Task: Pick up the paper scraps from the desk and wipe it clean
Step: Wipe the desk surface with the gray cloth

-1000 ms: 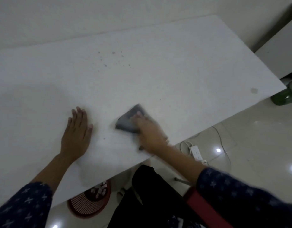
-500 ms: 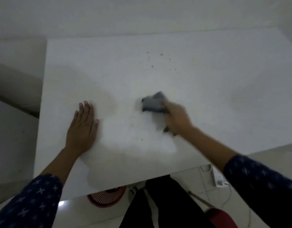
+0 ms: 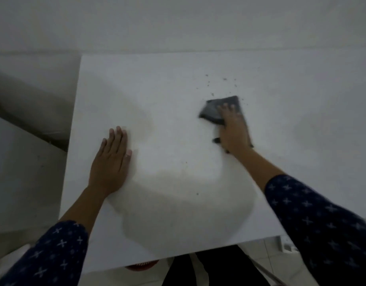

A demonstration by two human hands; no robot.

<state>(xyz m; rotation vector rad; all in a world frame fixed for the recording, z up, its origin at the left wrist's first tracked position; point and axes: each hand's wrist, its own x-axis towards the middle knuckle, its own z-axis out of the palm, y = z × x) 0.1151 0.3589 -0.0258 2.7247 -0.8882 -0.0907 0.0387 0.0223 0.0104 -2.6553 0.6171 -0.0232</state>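
Note:
A white desk (image 3: pixel 178 223) fills the middle of the view. My right hand (image 3: pixel 234 131) presses flat, with straight fingers, on a dark grey cloth (image 3: pixel 212 109) lying on the desk's far middle. Small dark specks (image 3: pixel 221 83) are scattered just beyond the cloth, and a few more specks (image 3: pixel 197 194) lie nearer me. My left hand (image 3: pixel 111 159) rests palm down on the desk's left part, fingers straight and together, holding nothing.
The desk's left edge (image 3: pixel 74 131) drops to a lower grey surface. A red basket (image 3: pixel 142 265) peeks out under the near edge. A white power strip (image 3: pixel 287 247) lies on the tiled floor at the right. A wall runs behind the desk.
My right hand slid the cloth away from me, toward the specks at the back. The view swung left, then settled. My left hand stayed flat in place.

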